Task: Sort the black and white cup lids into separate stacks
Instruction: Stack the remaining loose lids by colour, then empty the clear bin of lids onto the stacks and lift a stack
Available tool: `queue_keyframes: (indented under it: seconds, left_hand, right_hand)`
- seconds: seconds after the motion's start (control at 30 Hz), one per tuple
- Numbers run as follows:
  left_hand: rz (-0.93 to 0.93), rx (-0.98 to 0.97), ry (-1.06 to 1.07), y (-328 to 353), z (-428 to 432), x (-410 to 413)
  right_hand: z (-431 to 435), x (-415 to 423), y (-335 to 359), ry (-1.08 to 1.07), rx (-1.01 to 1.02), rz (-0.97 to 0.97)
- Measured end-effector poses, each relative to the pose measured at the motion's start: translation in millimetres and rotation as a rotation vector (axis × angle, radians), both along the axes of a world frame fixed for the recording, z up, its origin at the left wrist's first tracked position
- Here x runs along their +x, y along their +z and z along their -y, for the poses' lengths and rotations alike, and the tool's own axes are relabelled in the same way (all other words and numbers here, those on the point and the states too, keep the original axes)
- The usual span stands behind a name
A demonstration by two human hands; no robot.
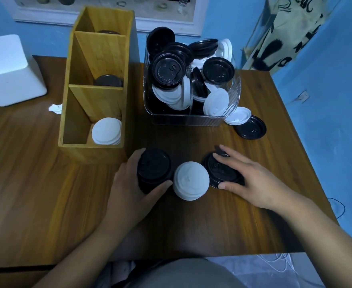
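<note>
With the left hand curled round the black stack beside the white stack, the right hand, pinching 1 black lid by its rim, should lift it level and seat it squarely on that black stack.

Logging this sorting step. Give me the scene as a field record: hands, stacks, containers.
left hand: grips the black stack
right hand: holds the flat black lid on the table, thumb and fingers at its rim
white stack: stands between them
wooden organizer: white lids in the near compartment, black lids in the other two
clear bin: mixed black and white lids
beside bin: stray white lid overlapping stray black lid
</note>
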State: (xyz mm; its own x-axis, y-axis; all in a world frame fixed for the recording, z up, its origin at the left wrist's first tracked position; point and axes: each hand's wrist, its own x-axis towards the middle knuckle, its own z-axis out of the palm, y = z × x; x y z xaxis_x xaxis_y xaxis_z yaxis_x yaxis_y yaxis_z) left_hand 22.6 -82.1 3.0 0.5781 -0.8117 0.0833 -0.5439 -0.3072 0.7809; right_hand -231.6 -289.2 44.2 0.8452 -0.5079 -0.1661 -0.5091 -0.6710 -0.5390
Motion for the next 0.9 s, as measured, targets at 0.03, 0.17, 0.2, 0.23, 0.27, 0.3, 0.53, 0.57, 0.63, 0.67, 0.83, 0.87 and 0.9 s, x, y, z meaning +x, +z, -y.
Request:
queue_keyframes:
  seconds: [0.03,0.17,0.2,0.23,0.27,0.3,0.53,0.57,0.63,0.67,0.83,0.87,0.9]
  left_hand:
    - [0.001,-0.006,-0.001,0,0,0]
    - [-0.008,-0.019,-0.005,-1,0,0]
    - [-0.013,-0.017,-0.008,-1,0,1]
    - [-0.019,-0.012,-0.010,-1,0,1]
    - [-0.022,-0.007,-0.011,-1,0,1]
    - [-0.023,-0.003,-0.011,0,0,1]
    - [-0.043,0.009,-0.012,1,0,2]
    - [-0.044,0.010,-0.012,1,-1,2]
    - [-0.043,0.013,-0.011,1,-1,1]
    - [-0.042,0.013,-0.008,2,-1,0]
    - [-0.025,-0.014,-0.014,3,0,1]
    - [-0.019,-0.015,-0.016,2,0,1]
    - [-0.015,-0.019,-0.017,2,0,1]
  right_hand:
    - [-1,-2,-2,0.009,-0.017,0.011]
    - [-4,-7,-7,0.034,-0.024,0.045]
    - [0,-7,-4,0.018,0.048,0.098]
    - [5,-8,1,-0.018,0.096,0.177]
    - [13,-8,6,-0.081,0.096,0.272]
    - [23,-9,9,-0.162,0.041,0.354]
    - [78,-11,-8,-0.336,-0.517,-0.159]
    - [76,-11,-10,-0.323,-0.515,-0.143]
    - [62,-15,-8,-0.321,-0.464,-0.026]
    - [51,-17,-5,-0.352,-0.405,0.063]
    - [3,-31,16,-0.832,0.388,0.495]
    - [-2,-33,16,-0.918,0.549,0.543]
    - [-6,-34,16,-0.989,0.682,0.573]
